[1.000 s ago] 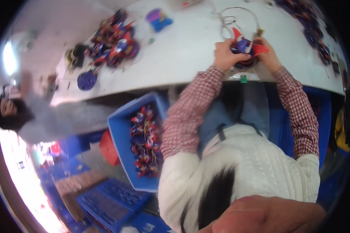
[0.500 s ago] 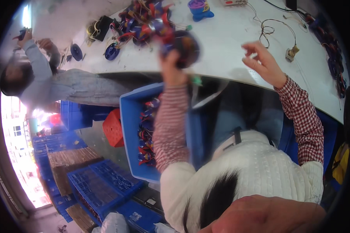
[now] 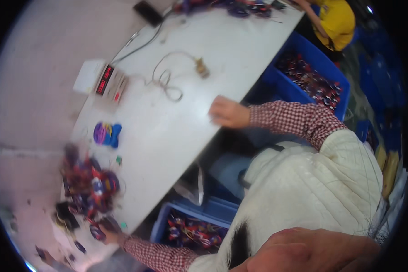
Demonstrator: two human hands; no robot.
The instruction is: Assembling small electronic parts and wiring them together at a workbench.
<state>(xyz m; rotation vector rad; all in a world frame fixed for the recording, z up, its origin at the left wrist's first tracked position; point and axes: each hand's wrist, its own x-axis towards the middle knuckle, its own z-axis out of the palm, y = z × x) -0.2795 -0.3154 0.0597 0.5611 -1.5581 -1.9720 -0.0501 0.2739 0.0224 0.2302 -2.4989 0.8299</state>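
At the lower left my left hand (image 3: 113,236) is at the table's edge, its fingers blurred and partly hidden against a dark round part (image 3: 108,222). A purple disc-like part (image 3: 96,232) lies right by these fingers. Just beyond is a heaped pile of red, blue and purple parts with thin wires (image 3: 93,186). My right hand (image 3: 229,112) is over the table's near edge with its fingers curled in, and nothing shows in them.
A blue bin of similar parts (image 3: 156,226) is below the table's edge, and a larger blue bin (image 3: 344,86) at upper right. On the white table (image 3: 167,140) are a blue-and-purple holder (image 3: 106,134), a red-digit display box (image 3: 109,84) and a cabled connector (image 3: 201,68). A yellow-shirted person (image 3: 337,22) is beyond.
The view has swung to the right. My left hand has shifted from above the pile to its near end. My right hand's spread fingers have curled in, and it is nearer the table's edge.
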